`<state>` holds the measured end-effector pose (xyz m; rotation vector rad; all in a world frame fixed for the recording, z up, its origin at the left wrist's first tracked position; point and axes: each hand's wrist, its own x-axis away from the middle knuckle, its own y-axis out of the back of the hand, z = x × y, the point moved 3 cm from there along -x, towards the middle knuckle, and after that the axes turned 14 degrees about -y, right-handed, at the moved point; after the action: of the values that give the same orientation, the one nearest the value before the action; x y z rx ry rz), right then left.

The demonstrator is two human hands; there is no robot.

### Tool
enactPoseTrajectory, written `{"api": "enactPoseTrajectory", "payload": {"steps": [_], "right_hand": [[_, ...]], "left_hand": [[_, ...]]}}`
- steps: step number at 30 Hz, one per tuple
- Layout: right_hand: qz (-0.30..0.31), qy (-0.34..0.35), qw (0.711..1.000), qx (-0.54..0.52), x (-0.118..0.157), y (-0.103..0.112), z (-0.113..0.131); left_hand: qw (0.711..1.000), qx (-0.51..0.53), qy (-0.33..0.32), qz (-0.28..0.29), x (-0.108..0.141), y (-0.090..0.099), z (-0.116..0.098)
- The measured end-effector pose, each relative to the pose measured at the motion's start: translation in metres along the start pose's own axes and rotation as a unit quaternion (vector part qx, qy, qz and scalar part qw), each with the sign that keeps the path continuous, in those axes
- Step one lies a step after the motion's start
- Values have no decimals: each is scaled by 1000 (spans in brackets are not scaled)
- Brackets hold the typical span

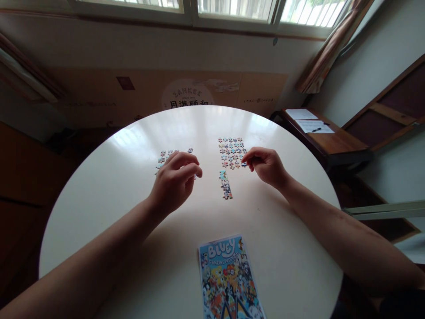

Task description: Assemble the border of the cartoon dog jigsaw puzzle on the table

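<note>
Over the left half of the round white tabletop (139, 221), my left hand (174, 181) hangs above the left group of puzzle pieces (161, 159) and hides part of it. Its fingers are loosely curled, with a gap between some of them; the tips are turned from view, so I can't tell whether they have hold of a piece. Right of the middle, toward the far edge, the right group of puzzle pieces (231, 150) lies in rough rows. My right hand (265, 166) comes in from the right edge, its fingers bent and drawn close together at that group's near right corner, right by a bluish piece (244, 165); whether they grip or touch it, I can't make out. Just on the near side of those rows is a narrow joined strip (226, 185) of puzzle, pointing toward the near edge. At the near edge, a little right of the middle, lies a colourful "Bluey" picture sheet (227, 277), crowded with cartoon characters. Beyond the tabletop's right edge, papers (302, 114) and a pen (316, 130) rest on a brown side table (348, 139).
</note>
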<state>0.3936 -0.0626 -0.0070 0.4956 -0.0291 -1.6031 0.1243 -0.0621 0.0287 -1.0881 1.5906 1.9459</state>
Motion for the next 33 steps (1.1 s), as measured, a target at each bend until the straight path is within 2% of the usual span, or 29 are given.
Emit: {"api": "enactPoseTrajectory", "payload": {"steps": [12, 24, 33], "right_hand": [[-5, -45, 998, -36, 0, 0, 1], [-34, -63, 997, -20, 1, 4, 3], [-64, -17, 998, -23, -2, 6, 0]], "left_hand": [[998, 65, 12, -23, 5, -3, 3], [999, -16, -26, -20, 1, -4, -2], [999, 20, -7, -40, 3, -3, -3]]}}
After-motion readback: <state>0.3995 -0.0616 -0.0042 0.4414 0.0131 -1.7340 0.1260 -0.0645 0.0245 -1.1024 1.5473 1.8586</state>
